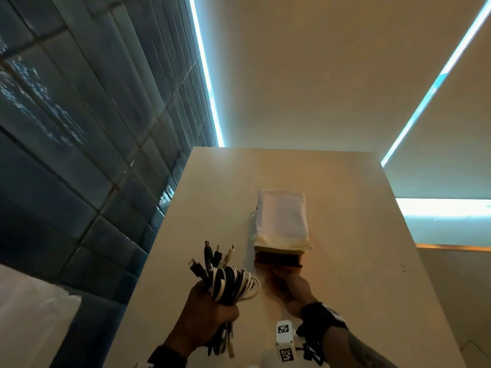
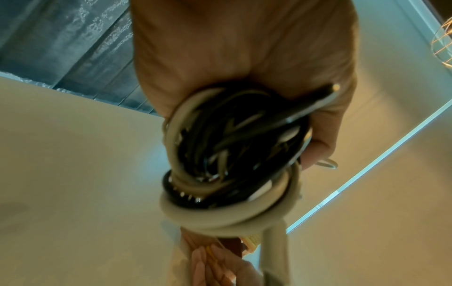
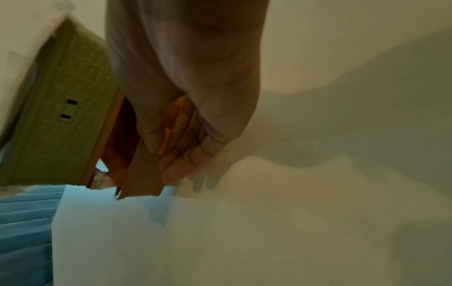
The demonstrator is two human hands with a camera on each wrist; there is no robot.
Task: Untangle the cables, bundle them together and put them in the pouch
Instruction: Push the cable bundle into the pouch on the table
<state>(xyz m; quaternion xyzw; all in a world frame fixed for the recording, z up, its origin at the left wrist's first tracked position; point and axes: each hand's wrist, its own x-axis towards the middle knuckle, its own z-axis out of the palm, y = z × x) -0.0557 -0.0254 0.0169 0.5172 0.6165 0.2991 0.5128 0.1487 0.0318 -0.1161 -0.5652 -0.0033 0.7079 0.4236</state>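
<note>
Left hand point(image 1: 210, 318) fingers curled tight round cable bundle point(image 1: 228, 281), black and white coils, plugs sticking up, held above table point(image 1: 345, 208). Right hand point(image 1: 288, 284) fingers pinch near brown edge of pouch point(image 1: 281, 221). Pouch lies flat mid-table, just right of bundle.

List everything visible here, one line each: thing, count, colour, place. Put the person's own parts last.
table: one, cream, under everything
pouch: one, white and tan with a brown opening, lying mid-table
cable bundle: one, black and white cables coiled together, plugs pointing up, held above the table's left side
tiled wall: one, dark blue-grey, left
light strips: two, bright blue-white, overhead
wrist cameras: one seen, white with black tags
left hand: grip closed round the cable bundle
right hand: pinching the pouch's near opening
</note>
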